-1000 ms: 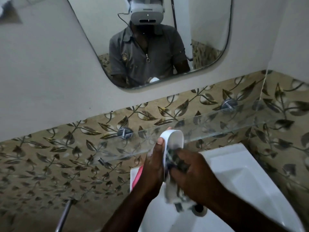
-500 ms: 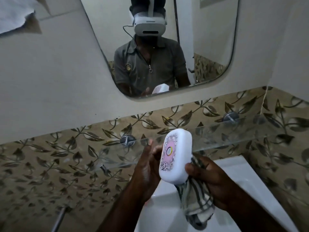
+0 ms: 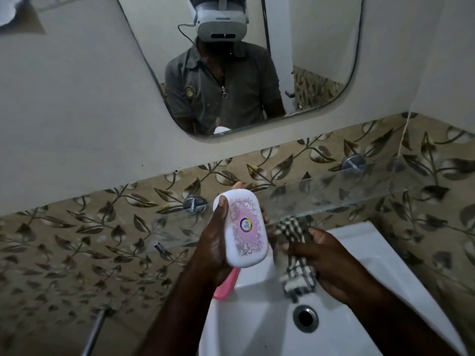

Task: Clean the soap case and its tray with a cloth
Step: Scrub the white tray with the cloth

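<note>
A white soap case (image 3: 244,231) with a pink patterned lid and a round sticker faces me above the sink. My left hand (image 3: 213,246) grips it by its left edge, thumb on the top corner. A pink piece (image 3: 226,283), possibly the tray, pokes out below that hand on the sink's edge. To the right, my right hand (image 3: 331,263) is closed on a black-and-white checked cloth (image 3: 295,253), which hangs bunched beside the case, apart from its lid.
A white sink (image 3: 257,317) with an overflow hole (image 3: 305,318) lies below my hands. A glass shelf (image 3: 334,199) on metal brackets runs along the leaf-patterned tiles just behind the case. A mirror (image 3: 321,60) hangs above. A metal pipe (image 3: 95,330) stands at lower left.
The case has been turned lid-up and passed from the right hand's hold to the left hand. The cloth has come off the case and now sits to its right.
</note>
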A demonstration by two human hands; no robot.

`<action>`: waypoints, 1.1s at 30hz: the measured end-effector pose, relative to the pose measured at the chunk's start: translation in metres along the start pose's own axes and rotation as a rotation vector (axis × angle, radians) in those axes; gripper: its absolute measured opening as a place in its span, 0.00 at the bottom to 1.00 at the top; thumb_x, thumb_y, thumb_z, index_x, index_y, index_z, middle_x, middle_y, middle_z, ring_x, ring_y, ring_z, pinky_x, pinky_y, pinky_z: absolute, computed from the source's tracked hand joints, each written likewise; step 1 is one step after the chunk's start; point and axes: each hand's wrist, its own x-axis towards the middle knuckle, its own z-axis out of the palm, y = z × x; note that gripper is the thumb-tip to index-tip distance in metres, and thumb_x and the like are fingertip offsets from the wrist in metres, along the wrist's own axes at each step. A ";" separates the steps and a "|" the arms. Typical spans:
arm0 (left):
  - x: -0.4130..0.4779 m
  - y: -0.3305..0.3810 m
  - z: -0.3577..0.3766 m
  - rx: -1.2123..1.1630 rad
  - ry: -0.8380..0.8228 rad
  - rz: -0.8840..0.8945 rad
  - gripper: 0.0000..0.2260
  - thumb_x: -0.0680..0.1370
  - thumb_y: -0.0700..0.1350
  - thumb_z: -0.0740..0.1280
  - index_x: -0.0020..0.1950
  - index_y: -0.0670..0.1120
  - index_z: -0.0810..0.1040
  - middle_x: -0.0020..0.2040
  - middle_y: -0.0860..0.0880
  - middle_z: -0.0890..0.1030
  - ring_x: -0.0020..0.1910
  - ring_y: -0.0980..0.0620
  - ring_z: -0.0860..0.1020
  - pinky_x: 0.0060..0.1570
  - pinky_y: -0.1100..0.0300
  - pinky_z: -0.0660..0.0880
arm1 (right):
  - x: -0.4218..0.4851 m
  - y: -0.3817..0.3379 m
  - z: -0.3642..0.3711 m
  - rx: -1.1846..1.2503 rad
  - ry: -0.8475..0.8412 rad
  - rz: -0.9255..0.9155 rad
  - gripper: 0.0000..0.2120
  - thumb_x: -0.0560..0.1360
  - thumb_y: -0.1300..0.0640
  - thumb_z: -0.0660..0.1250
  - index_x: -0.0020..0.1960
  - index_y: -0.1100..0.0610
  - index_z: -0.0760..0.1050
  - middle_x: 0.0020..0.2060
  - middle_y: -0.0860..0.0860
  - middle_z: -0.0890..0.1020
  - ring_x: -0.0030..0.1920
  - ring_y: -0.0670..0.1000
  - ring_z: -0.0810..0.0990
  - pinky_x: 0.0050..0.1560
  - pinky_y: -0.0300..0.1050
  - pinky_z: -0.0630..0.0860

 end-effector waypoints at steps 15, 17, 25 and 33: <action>-0.016 -0.016 0.014 1.128 0.132 0.266 0.14 0.64 0.45 0.68 0.46 0.59 0.76 0.31 0.64 0.78 0.28 0.63 0.73 0.28 0.72 0.69 | -0.013 -0.029 0.016 -0.736 0.264 -0.655 0.17 0.76 0.67 0.64 0.58 0.49 0.79 0.55 0.45 0.84 0.56 0.45 0.81 0.61 0.46 0.76; -0.013 -0.016 0.016 1.161 0.079 0.310 0.14 0.65 0.41 0.67 0.48 0.53 0.77 0.33 0.63 0.78 0.31 0.64 0.74 0.33 0.70 0.69 | -0.019 -0.021 0.032 -1.011 0.169 -0.867 0.24 0.72 0.70 0.60 0.63 0.52 0.78 0.61 0.46 0.80 0.62 0.46 0.77 0.65 0.37 0.68; -0.019 -0.019 0.017 1.239 0.022 0.437 0.15 0.63 0.36 0.66 0.45 0.52 0.77 0.35 0.55 0.77 0.31 0.54 0.73 0.31 0.57 0.72 | -0.010 -0.017 0.032 -1.243 0.068 -0.843 0.27 0.70 0.75 0.60 0.67 0.60 0.75 0.66 0.54 0.77 0.68 0.54 0.73 0.69 0.57 0.71; -0.027 -0.021 0.008 1.315 0.094 0.406 0.24 0.69 0.35 0.68 0.66 0.39 0.73 0.58 0.56 0.77 0.53 0.69 0.76 0.48 0.81 0.67 | -0.033 -0.001 0.052 -1.495 -0.059 -1.080 0.25 0.73 0.66 0.53 0.67 0.58 0.75 0.67 0.55 0.76 0.71 0.58 0.70 0.72 0.56 0.65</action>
